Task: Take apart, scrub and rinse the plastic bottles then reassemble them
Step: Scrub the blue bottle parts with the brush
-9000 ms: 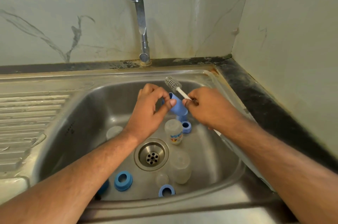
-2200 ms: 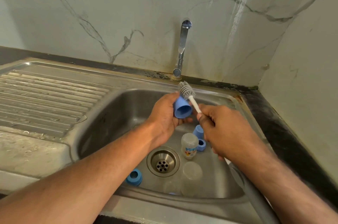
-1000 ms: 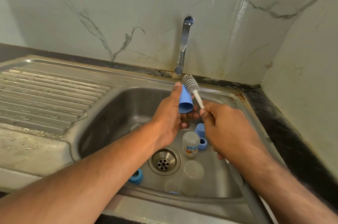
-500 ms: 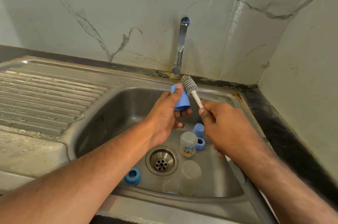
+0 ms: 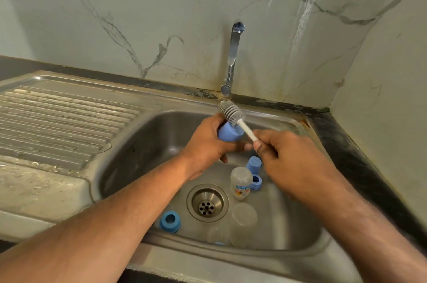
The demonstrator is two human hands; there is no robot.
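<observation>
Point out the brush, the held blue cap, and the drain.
brush (image 5: 231, 112), head view, on the grey bristle head.
held blue cap (image 5: 227, 133), head view, on its side wall.
drain (image 5: 206, 207), head view, on the perforated centre.

You hold a blue cap (image 5: 228, 133) against a grey-bristled, white-handled brush (image 5: 231, 113), while blue rings (image 5: 170, 221) and a clear bottle with a colourful print (image 5: 240, 182) lie in the silver steel sink (image 5: 143, 144) below grey-veined white marble (image 5: 138, 28).
</observation>
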